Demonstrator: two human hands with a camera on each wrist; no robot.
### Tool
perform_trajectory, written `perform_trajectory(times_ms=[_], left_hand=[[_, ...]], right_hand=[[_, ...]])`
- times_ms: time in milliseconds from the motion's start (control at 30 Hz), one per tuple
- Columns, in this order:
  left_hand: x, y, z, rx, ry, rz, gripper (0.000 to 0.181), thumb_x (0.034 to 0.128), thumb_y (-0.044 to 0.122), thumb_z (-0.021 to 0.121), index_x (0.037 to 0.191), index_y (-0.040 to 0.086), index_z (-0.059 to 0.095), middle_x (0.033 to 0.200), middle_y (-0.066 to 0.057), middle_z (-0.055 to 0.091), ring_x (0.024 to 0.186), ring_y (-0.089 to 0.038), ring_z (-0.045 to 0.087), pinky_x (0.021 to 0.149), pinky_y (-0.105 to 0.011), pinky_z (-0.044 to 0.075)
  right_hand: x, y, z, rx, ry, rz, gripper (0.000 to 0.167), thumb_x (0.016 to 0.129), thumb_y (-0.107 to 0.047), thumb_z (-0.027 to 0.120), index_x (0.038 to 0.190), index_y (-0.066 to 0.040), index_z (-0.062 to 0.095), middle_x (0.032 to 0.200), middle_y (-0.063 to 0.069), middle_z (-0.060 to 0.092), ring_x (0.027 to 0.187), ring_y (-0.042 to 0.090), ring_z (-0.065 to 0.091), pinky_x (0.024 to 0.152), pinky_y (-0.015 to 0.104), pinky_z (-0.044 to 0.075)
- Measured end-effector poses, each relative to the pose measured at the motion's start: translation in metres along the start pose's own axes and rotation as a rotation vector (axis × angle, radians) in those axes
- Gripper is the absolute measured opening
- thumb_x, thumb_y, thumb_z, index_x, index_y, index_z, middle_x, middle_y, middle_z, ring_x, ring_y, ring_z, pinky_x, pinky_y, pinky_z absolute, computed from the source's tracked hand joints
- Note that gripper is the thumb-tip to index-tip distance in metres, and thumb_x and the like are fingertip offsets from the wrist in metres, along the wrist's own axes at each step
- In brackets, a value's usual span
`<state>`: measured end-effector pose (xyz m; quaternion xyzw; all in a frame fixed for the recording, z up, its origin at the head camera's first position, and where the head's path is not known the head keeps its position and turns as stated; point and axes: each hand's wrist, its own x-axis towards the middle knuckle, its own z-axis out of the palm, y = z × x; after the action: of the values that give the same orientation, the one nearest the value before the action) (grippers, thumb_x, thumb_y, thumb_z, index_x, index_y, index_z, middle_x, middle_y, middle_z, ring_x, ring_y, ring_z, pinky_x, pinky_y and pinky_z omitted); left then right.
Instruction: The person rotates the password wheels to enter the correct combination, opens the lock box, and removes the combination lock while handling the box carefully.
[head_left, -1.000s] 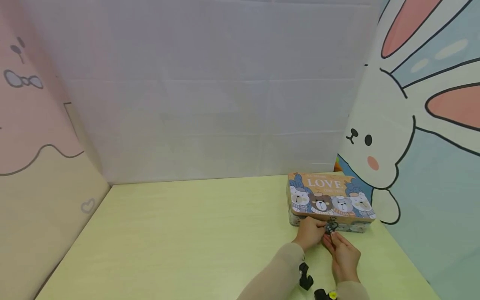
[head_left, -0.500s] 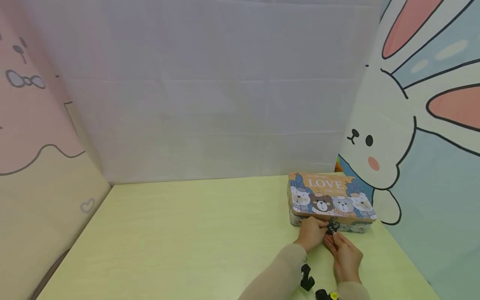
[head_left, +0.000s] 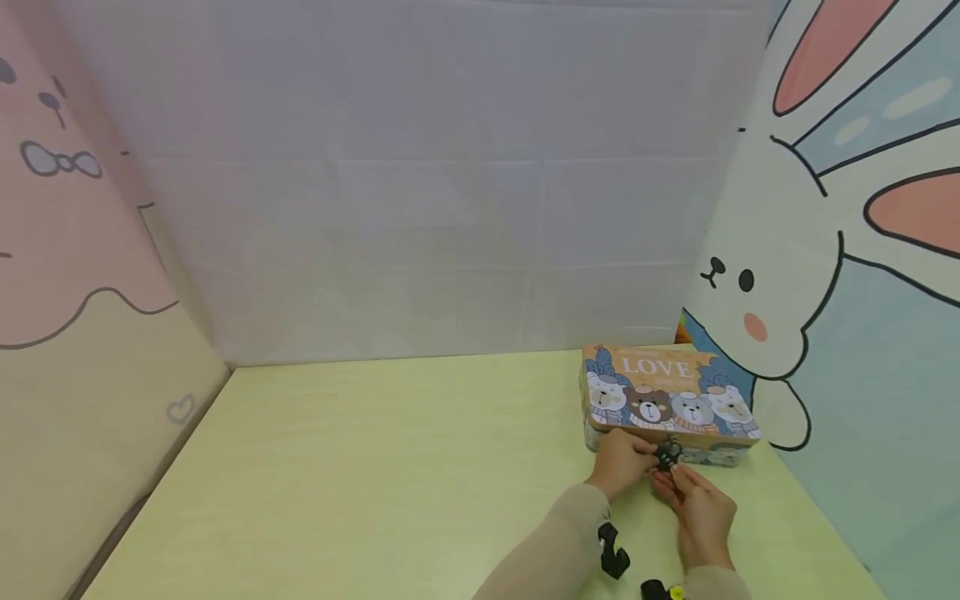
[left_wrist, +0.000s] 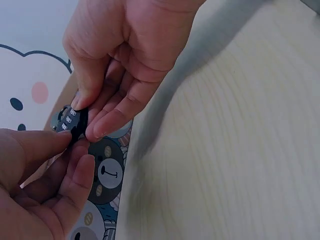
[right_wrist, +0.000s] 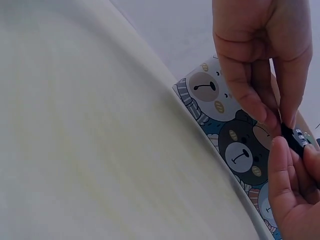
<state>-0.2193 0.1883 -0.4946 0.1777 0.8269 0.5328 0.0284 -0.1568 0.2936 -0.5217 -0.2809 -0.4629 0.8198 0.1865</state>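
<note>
A small black combination padlock (head_left: 667, 455) with number dials is at the front face of a tin box (head_left: 671, 392), whose lid shows bears and the word LOVE. My left hand (head_left: 621, 462) pinches the padlock from the left. From the right, the thumb and fingers of my right hand (head_left: 703, 510) pinch its other end. In the left wrist view, white digits show on the padlock (left_wrist: 72, 120) between the two thumbs. Fingers partly cover the padlock (right_wrist: 295, 140) in the right wrist view. I cannot tell whether its shackle passes through the box's catch.
The box stands at the back right of a pale yellow-green table (head_left: 360, 475), near the rabbit-printed right wall (head_left: 885, 400). A white sheet (head_left: 435, 208) hangs behind the table. Black wrist mounts (head_left: 613, 552) are on the forearms.
The head view has shifted slightly, so the scene sits a little further right. My right hand has moved slightly right, and the padlock looks slightly turned. Both hands keep their hold.
</note>
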Motion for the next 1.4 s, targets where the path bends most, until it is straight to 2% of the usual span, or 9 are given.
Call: perform_trajectory(times_ms=[133,433,667,867,1133,1400], left_hand=[[0.0,0.001,-0.005,-0.124,-0.032,-0.089,0.009,0.079,-0.002,0.081,0.086,0.003,0.081,0.069,0.0,0.073,0.05,-0.011,0.064,0.041,-0.014,0.047],[-0.001,-0.003,-0.012,-0.28,-0.065,-0.174,0.011,0.0777,-0.007,0.08,0.085,0.0,0.078,0.064,-0.003,0.069,0.052,-0.024,0.068,0.043,-0.024,0.055],[-0.003,-0.004,-0.018,-0.305,-0.082,-0.195,0.01,0.078,-0.006,0.08,0.085,0.001,0.077,0.065,-0.005,0.07,0.057,-0.023,0.07,0.048,-0.028,0.059],[-0.005,-0.003,-0.025,-0.316,-0.096,-0.196,0.01,0.0778,-0.006,0.08,0.084,0.0,0.076,0.065,-0.006,0.07,0.062,-0.028,0.071,0.05,-0.031,0.061],[-0.006,-0.003,-0.033,-0.303,-0.114,-0.197,0.009,0.0788,-0.005,0.08,0.084,0.001,0.076,0.067,-0.004,0.07,0.058,-0.016,0.067,0.052,-0.031,0.061],[-0.009,-0.001,-0.045,-0.224,-0.113,-0.133,0.008,0.0784,-0.002,0.082,0.083,0.001,0.077,0.07,0.0,0.07,0.062,-0.021,0.07,0.053,-0.027,0.06]], right_hand=[[-0.001,-0.004,0.001,-0.025,-0.012,0.0,0.048,0.099,0.007,0.05,0.069,-0.02,0.074,0.073,0.001,0.072,0.069,0.011,0.071,0.07,0.026,0.062],[-0.002,-0.008,0.003,-0.107,-0.048,0.004,0.05,0.1,0.005,0.051,0.067,-0.024,0.074,0.07,-0.001,0.072,0.067,0.01,0.071,0.069,0.026,0.062],[-0.004,-0.01,0.005,-0.139,-0.053,0.018,0.05,0.099,0.005,0.053,0.066,-0.026,0.074,0.068,-0.002,0.072,0.065,0.011,0.071,0.067,0.026,0.062],[-0.006,-0.009,0.008,-0.134,-0.073,-0.014,0.049,0.098,0.008,0.053,0.067,-0.024,0.073,0.067,-0.002,0.072,0.063,0.012,0.071,0.064,0.027,0.062],[-0.01,-0.01,0.012,-0.16,-0.078,-0.032,0.049,0.097,0.008,0.054,0.067,-0.025,0.074,0.068,-0.003,0.072,0.063,0.012,0.071,0.064,0.028,0.063],[-0.016,-0.016,0.02,-0.143,-0.09,-0.021,0.046,0.095,0.01,0.057,0.068,-0.023,0.076,0.07,-0.001,0.072,0.062,0.014,0.072,0.062,0.027,0.062]])
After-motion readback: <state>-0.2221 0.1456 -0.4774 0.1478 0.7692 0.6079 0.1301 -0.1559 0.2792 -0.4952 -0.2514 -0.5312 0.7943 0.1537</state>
